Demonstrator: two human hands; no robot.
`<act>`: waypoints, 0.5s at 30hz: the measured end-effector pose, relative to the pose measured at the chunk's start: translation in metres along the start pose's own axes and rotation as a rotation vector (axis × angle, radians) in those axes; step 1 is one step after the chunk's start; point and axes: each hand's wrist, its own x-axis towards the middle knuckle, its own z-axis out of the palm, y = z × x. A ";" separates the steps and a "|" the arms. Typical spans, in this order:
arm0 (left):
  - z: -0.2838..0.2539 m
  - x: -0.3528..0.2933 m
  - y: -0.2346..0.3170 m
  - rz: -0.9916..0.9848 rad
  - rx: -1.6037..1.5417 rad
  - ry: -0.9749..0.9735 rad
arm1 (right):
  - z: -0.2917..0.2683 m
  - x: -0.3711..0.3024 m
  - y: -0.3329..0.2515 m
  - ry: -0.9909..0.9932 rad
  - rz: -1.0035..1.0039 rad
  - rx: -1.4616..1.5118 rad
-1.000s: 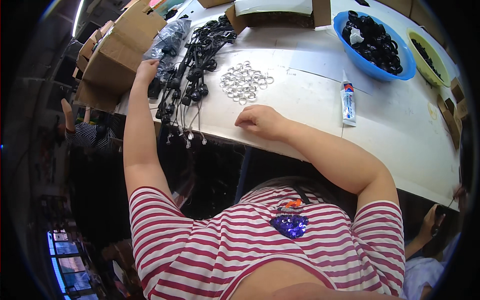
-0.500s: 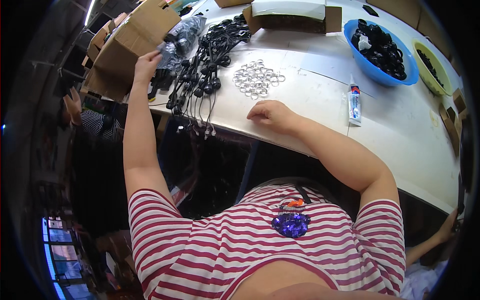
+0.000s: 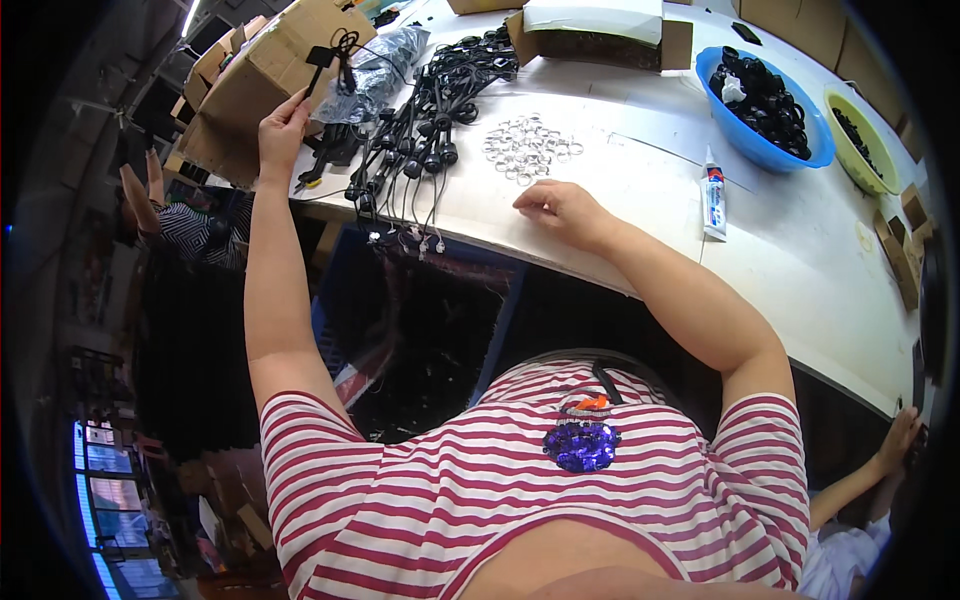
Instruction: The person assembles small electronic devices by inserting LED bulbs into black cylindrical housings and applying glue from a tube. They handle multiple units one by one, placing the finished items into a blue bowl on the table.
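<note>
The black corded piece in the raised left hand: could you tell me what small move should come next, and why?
Probably the left hand should bring the black corded piece down toward the white table in front of the right hand. The piece is lifted over the bundle of black cords, while the right hand rests empty beside the pile of metal rings, far from it.
</note>
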 end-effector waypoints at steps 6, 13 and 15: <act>0.007 -0.022 -0.008 -0.149 0.365 -0.564 | -0.003 -0.002 0.000 0.014 0.074 -0.039; -0.018 -0.031 0.016 -0.450 -0.486 -0.401 | 0.002 -0.003 -0.006 0.046 0.184 0.013; -0.017 -0.038 0.025 -0.414 -0.503 -0.418 | 0.000 -0.001 -0.005 0.106 0.179 0.051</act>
